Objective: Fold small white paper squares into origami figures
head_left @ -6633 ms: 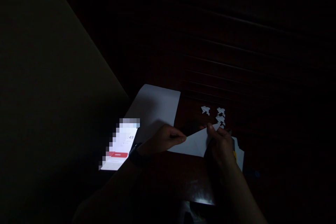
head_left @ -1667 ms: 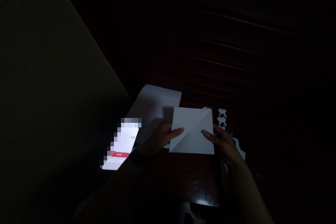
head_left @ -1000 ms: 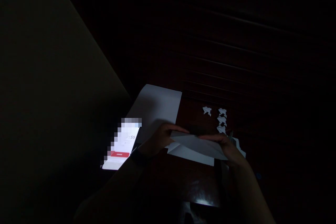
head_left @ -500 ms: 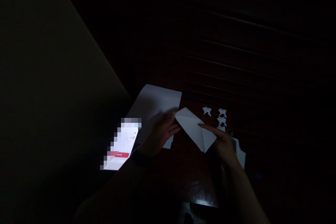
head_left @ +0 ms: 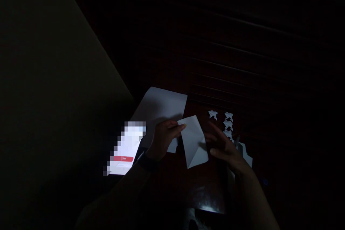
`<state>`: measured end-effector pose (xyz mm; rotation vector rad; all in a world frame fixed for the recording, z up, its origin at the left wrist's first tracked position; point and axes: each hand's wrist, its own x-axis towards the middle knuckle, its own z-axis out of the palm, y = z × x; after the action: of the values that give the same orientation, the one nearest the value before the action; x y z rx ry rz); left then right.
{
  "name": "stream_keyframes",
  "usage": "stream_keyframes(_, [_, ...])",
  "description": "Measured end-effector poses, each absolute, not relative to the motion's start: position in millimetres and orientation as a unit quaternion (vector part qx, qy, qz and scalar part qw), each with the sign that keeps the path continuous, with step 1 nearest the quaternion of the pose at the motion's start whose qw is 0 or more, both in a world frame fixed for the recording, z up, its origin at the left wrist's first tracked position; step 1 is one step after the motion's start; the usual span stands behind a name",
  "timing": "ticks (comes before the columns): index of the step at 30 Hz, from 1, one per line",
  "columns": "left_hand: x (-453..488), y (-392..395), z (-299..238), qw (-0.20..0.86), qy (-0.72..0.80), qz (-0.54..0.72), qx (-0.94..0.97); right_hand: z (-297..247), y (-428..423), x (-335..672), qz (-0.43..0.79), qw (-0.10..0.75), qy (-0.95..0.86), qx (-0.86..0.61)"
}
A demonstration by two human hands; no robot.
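My left hand (head_left: 166,136), with a dark band on its wrist, pinches the upper left corner of a white sheet of paper (head_left: 193,142) between thumb and fingers. The sheet is held above the dark table and shows crease lines, with a diagonal one near its lower end. Just right of the sheet is my right hand (head_left: 228,149), its fingers spread and nothing between them. Its thumb and fingertips point toward the paper's right edge and look apart from it.
Larger white sheets (head_left: 164,104) lie behind my left hand. A lit screen (head_left: 125,147), partly pixelated, is at the left. Several small folded paper figures (head_left: 228,125) lie at the right, one (head_left: 212,114) apart from the others. More white paper (head_left: 246,156) shows beyond my right wrist.
My right hand has let go of the paper and moved slightly right, its fingers spreading. The sheet has turned to a more upright angle in my left hand, whose thumb now lies over its corner.
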<state>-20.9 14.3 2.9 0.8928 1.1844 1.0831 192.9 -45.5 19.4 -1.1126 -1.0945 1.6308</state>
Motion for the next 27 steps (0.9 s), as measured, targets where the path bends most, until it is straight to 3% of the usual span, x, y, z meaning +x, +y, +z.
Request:
stream_keyframes(7, [-8.2,6.8,-3.4,0.616,0.485,0.44,0.437,-4.9,-39.9,165.9,0.603,0.448,-0.386,-0.535])
stream_keyframes(17, [-8.1,5.5,-7.8,0.595,0.464,0.423,0.502,0.9,-40.8,165.9,0.602,0.445,-0.409,-0.521])
stream_keyframes(23, [-4.5,1.5,-7.7,0.625,0.449,0.389,0.506,8.2,-36.8,163.9,0.409,0.487,-0.52,-0.57])
stream_keyframes(27, [-4.2,0.4,-8.5,0.644,0.421,0.386,0.51,3.1,-36.3,166.7,0.399,0.447,-0.558,-0.574])
